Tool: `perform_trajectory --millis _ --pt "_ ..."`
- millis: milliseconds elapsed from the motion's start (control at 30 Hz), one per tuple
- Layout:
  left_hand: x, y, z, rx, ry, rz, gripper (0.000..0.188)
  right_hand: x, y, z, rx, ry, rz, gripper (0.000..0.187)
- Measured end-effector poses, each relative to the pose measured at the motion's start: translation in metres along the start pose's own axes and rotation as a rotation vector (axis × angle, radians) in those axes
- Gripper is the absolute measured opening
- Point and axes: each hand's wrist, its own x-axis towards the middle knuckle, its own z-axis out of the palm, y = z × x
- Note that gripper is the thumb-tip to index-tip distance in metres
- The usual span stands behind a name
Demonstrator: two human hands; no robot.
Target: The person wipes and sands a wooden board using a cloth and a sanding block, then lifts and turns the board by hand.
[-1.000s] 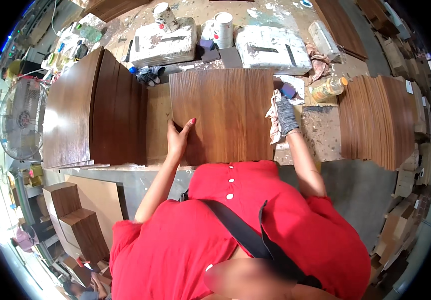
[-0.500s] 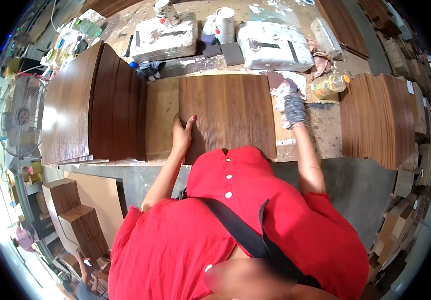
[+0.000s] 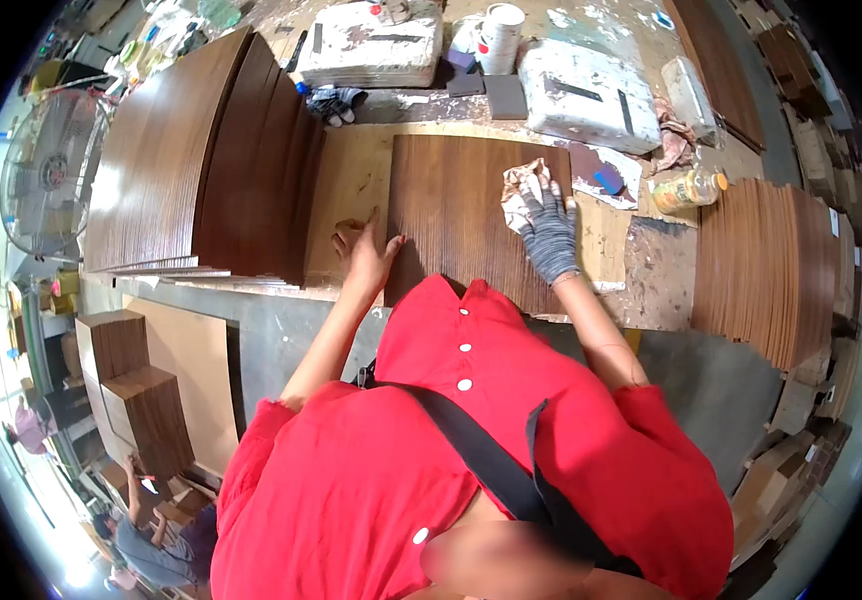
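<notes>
A dark brown wood-grain board (image 3: 461, 215) lies flat on the worktable in front of me. My left hand (image 3: 363, 252), bare, is at the board's left edge with its thumb against that edge and its fingers apart. My right hand (image 3: 549, 235) wears a grey glove and presses a crumpled, brown-stained white rag (image 3: 525, 190) onto the board's upper right part. Just right of the board, a blue sponge block (image 3: 608, 180) rests on stained white paper (image 3: 633, 172).
Tall stacks of brown boards stand at left (image 3: 161, 160) and right (image 3: 756, 265). Behind are paint-spattered white packages (image 3: 591, 95), a white tub (image 3: 501, 38), dark blocks (image 3: 506, 97) and a bottle (image 3: 686, 192). A fan (image 3: 51, 175) stands far left; another person (image 3: 156, 550) is at lower left.
My right hand has moved left with the rag, from the paper onto the board. The blue sponge block now shows on the paper. My left fingers have loosened from the board's edge.
</notes>
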Motion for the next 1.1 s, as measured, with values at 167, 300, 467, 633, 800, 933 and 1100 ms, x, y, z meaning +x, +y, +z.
perform_trajectory --millis 167,300,467,633,800,933,1100 --pt "-0.051 -0.015 -0.029 0.076 -0.161 -0.101 0.054 0.028 0.051 0.03 0.058 0.358 0.051 0.065" --pt "-0.073 -0.029 -0.03 -0.134 -0.591 -0.31 0.062 0.079 0.01 0.06 -0.066 0.25 0.032 0.064" --pt "-0.081 -0.069 0.016 -0.853 -0.533 -0.301 0.044 0.145 -0.11 0.034 0.195 0.112 -0.137 0.051" --pt "-0.084 -0.08 0.027 -0.922 -0.543 -0.311 0.04 0.097 -0.191 0.043 -0.052 -0.024 -0.485 0.043" --pt "-0.093 -0.075 0.006 -0.955 -0.562 -0.284 0.035 0.047 -0.127 0.026 -0.356 0.147 -0.767 0.052" --pt "-0.105 -0.081 0.007 -0.995 -0.606 -0.214 0.032 0.093 -0.051 0.041 -0.089 0.348 -0.29 0.045" --pt "-0.11 -0.092 0.011 -1.103 -0.658 -0.215 0.03 0.037 -0.16 0.04 -0.349 0.262 -0.636 0.045"
